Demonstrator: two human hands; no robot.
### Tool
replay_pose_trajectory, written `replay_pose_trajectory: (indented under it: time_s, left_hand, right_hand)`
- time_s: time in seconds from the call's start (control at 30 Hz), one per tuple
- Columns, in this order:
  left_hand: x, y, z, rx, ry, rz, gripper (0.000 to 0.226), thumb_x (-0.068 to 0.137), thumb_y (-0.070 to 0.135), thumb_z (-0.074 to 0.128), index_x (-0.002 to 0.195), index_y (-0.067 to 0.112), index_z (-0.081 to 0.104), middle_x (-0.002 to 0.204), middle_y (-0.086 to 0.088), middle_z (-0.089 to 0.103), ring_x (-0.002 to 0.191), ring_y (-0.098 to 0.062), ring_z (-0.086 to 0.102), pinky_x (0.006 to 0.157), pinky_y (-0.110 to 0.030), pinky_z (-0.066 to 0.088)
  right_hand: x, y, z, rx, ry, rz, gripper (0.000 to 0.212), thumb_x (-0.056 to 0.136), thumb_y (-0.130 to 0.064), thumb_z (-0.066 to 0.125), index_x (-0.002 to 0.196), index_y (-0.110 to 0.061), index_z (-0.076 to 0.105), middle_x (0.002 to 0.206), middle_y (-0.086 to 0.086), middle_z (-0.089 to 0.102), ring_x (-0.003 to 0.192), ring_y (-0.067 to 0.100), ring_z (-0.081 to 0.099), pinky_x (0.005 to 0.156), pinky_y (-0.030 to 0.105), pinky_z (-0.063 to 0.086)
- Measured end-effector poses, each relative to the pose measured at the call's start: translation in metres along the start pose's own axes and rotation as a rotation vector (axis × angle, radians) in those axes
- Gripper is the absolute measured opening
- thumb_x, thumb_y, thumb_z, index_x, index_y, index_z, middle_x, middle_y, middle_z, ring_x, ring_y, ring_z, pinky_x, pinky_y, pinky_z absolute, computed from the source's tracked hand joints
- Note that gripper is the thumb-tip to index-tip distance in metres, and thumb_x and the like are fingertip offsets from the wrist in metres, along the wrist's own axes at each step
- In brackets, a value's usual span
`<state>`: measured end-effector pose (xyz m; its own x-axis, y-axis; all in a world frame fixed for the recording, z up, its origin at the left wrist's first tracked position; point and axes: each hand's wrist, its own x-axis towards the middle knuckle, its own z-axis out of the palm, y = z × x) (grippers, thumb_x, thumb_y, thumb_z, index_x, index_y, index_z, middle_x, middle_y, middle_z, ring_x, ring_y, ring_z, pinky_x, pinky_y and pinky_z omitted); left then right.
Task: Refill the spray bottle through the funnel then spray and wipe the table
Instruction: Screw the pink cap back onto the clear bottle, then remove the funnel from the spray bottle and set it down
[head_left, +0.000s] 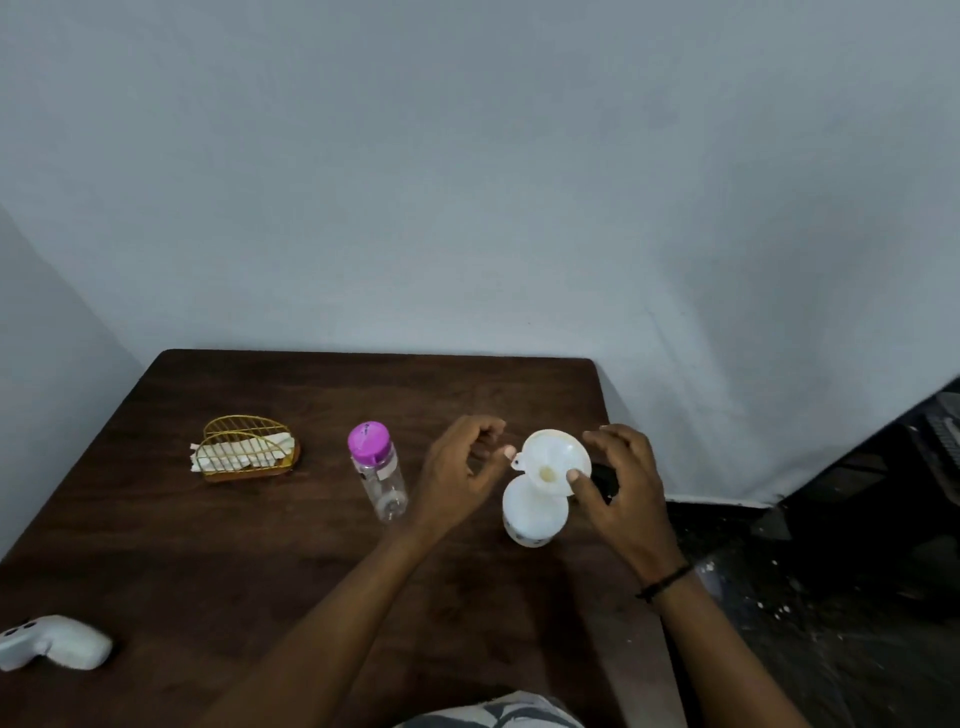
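Spray bottle (532, 519) upright at bench (260, 571) three o'clock, funnel (550, 457) seated. Right hand (623, 493) pinches the rim. Left hand (457, 467) loose, empty; capped water bottle (379, 473) upright at its nine o'clock, nearer it.

Dim, flat indoor light; soft overall blur, wide-angle bending at edges.

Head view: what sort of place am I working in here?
Probably a plain room at home or a makeshift set: a dark wooden table stands against a grey wall that looks cloth-draped, with a gold wire napkin holder on the table.
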<state>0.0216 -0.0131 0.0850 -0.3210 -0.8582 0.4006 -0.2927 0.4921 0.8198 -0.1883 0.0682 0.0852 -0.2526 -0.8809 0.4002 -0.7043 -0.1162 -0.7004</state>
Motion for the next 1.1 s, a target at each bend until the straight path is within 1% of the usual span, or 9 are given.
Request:
replay_pose_trajectory:
  time_s: [0.17,0.27,0.43,0.57,0.7,0.83,0.93,1.0,1.1]
  left_hand:
    - [-0.009,-0.01,0.019,-0.003,-0.102,-0.051,0.036,0.084,0.03,0.075,0.116,0.019,0.064,0.109,0.01,0.069,0.098,-0.008,0.067,0.081,-0.033,0.058]
    - [-0.014,-0.009,0.026,-0.001,-0.124,-0.054,0.039,0.082,0.029,0.076,0.119,0.019,0.065,0.111,0.01,0.07,0.101,-0.007,0.067,0.083,-0.034,0.058]
    - [-0.013,-0.005,0.028,-0.011,-0.042,-0.047,0.034,0.085,0.018,0.074,0.118,0.016,0.068,0.11,0.009,0.072,0.1,-0.004,0.068,0.085,-0.034,0.058]
    - [-0.006,0.006,0.022,-0.02,0.037,-0.004,0.034,0.087,0.01,0.072,0.118,0.022,0.067,0.11,0.017,0.068,0.1,-0.001,0.067,0.084,-0.022,0.056]
    - [0.006,0.01,0.01,-0.007,0.17,0.057,0.03,0.09,0.007,0.066,0.119,0.008,0.067,0.113,0.002,0.07,0.102,-0.005,0.067,0.084,-0.018,0.054]
    - [0.016,0.005,-0.003,0.031,0.249,-0.037,0.026,0.095,0.014,0.061,0.12,0.013,0.066,0.114,0.002,0.07,0.105,-0.005,0.065,0.085,-0.019,0.054]
    - [0.019,-0.008,-0.007,0.066,0.282,-0.11,0.022,0.096,0.015,0.059,0.117,0.015,0.067,0.112,0.004,0.069,0.102,-0.004,0.063,0.085,-0.022,0.053]
    - [0.019,-0.018,-0.007,0.09,0.301,-0.179,0.022,0.097,0.015,0.058,0.116,0.014,0.067,0.112,0.003,0.069,0.103,-0.009,0.063,0.088,-0.03,0.055]
    - [0.015,-0.029,-0.003,0.147,0.299,-0.291,0.024,0.098,0.016,0.056,0.12,0.013,0.065,0.116,-0.001,0.067,0.107,-0.015,0.062,0.092,-0.034,0.053]
  right_hand:
    - [-0.013,0.015,0.007,-0.016,-0.144,0.022,0.053,0.077,-0.039,0.072,0.123,-0.017,0.06,0.139,-0.001,0.042,0.128,0.014,0.047,0.102,0.037,0.049]
    - [-0.019,0.018,0.012,-0.082,-0.157,0.021,0.049,0.078,-0.044,0.067,0.12,-0.019,0.061,0.139,-0.002,0.045,0.124,0.017,0.052,0.095,0.041,0.053]
    - [-0.016,0.018,0.01,-0.077,-0.103,-0.022,0.034,0.079,-0.032,0.076,0.108,-0.015,0.068,0.136,0.002,0.051,0.119,0.018,0.056,0.09,0.035,0.056]
    - [-0.005,0.006,0.005,-0.049,-0.047,-0.067,0.03,0.081,-0.033,0.074,0.103,-0.013,0.07,0.135,0.005,0.055,0.118,0.017,0.057,0.091,0.023,0.051]
    - [0.018,-0.011,0.01,-0.011,-0.028,-0.106,0.026,0.082,-0.026,0.076,0.102,-0.012,0.071,0.136,0.008,0.057,0.12,0.019,0.057,0.091,0.026,0.051]
    - [0.039,-0.028,0.026,-0.016,-0.089,-0.076,0.022,0.083,-0.019,0.077,0.103,-0.011,0.073,0.137,0.008,0.055,0.123,0.016,0.053,0.096,0.018,0.04]
    - [0.05,-0.035,0.039,-0.015,-0.163,-0.08,0.019,0.088,-0.02,0.071,0.105,-0.01,0.072,0.127,0.003,0.053,0.11,0.007,0.052,0.09,0.01,0.039]
    - [0.057,-0.038,0.048,-0.05,-0.242,-0.12,0.016,0.091,-0.02,0.067,0.103,-0.011,0.072,0.113,0.001,0.057,0.097,0.006,0.053,0.084,0.015,0.045]
    - [0.065,-0.037,0.061,-0.149,-0.42,-0.153,0.012,0.093,-0.02,0.061,0.097,-0.015,0.072,0.097,0.003,0.065,0.09,0.017,0.06,0.074,0.033,0.051]
